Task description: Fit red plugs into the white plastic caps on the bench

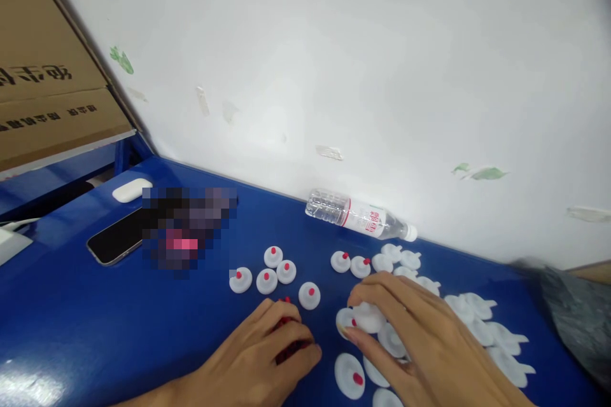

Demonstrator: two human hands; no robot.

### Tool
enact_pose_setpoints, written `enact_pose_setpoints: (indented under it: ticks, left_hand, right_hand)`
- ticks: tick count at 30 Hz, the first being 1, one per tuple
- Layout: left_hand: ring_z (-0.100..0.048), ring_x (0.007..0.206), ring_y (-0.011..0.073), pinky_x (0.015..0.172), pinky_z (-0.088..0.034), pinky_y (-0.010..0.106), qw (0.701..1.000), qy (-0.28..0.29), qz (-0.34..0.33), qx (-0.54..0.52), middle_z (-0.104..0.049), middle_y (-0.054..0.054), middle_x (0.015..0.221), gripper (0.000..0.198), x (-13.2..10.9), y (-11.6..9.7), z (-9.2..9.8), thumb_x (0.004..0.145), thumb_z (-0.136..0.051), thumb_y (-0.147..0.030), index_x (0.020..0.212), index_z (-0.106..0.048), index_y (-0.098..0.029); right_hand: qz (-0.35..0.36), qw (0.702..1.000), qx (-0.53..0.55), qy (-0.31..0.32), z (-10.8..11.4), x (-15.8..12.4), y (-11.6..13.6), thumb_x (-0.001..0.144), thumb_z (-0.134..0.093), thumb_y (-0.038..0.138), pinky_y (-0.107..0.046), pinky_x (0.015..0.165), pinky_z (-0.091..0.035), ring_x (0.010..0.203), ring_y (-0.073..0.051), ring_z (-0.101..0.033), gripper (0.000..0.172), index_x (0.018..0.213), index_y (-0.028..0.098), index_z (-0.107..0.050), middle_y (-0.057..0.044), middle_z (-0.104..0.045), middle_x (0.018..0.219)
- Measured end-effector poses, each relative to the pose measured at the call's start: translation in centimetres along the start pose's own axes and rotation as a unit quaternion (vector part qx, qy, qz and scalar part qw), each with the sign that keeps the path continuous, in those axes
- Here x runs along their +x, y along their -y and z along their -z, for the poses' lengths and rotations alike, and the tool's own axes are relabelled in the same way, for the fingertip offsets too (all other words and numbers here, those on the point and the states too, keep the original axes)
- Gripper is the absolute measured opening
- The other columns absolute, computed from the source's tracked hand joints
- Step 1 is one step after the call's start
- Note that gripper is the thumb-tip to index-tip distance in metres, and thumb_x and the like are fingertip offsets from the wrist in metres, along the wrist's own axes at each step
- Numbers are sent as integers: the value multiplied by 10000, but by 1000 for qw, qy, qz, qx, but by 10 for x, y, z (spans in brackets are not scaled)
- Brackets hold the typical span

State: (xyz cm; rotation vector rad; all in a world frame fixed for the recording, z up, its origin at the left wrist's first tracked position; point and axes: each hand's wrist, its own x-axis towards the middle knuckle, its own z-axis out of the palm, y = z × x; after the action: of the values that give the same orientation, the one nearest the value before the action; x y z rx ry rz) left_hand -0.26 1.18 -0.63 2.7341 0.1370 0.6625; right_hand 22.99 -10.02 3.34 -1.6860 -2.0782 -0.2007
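- Nearest the person, a round, translucent white plastic disc with a red tip [345,376] is lying on the glossy blue table [119,331], well this side of the clear plastic bottle with a red-and-white label [365,216].
- Nearer than the bottle and left of its base, the person's bare left hand [265,356] is arching over small red pieces [282,356]; its fingers are bending close together, and I cannot tell whether they are gripping any.
- In front of the bottle, the bare right hand [415,331] is pinching another red-tipped white disc [344,319] narrowly between thumb and fingertips, while more white discs [392,338] are lying partly hidden under it.
- From just before the bottle's white cap [411,233] out to its right, flat white plastic pieces with pointed tabs [506,362] are lying in groups.
- Well right of the bottle, a crumpled dark grey plastic bag [577,324] is resting.
- Left of the bottle's base and nearer, five red-tipped discs [266,286] are sitting loosely together; two others [338,262] are sitting side by side just before the bottle.
- Well left of the bottle, a black-screened phone [117,240] is lying flat, with a smooth white oval case [132,190] beyond it.
- The bottle itself is lying sideways along the scuffed white wall [334,63].
- Far left of the bottle, a brown cardboard box with black print [52,98] is standing.
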Motion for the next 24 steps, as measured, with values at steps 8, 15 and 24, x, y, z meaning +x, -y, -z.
enact_pose_setpoints:
  ticks: [8,15,24]
  left_hand:
    - [-586,963,203,876,-578,313,999,-16,-32,8,-709,90,1001,316,-1,3,-4,1061,-405,-98,1203,-686,-130]
    - [-631,1022,172,909,-594,277,997,-63,-34,-38,-655,140,1102,373,-5,0,5,1057,-407,-78,1380,-590,-51]
    - [-666,1092,179,943,-606,254,988,-118,-53,-90,-649,158,1151,350,-4,8,3,1013,-474,-24,1332,-614,-42]
  right_hand:
    - [28,999,-9,38,0,-4,0,1067,-423,244,-276,982,-575,1125,-108,-666,306,1335,294,-562,46,-671,1240]
    - [-8,1000,5,9,-1,-7,1,1056,-446,208,-214,893,-596,1026,-92,-705,328,1377,266,-483,-37,-620,1288]
    - [64,996,47,42,0,-9,7,1060,-418,221,-219,920,-584,1071,-102,-686,339,1385,238,-513,3,-698,1209]
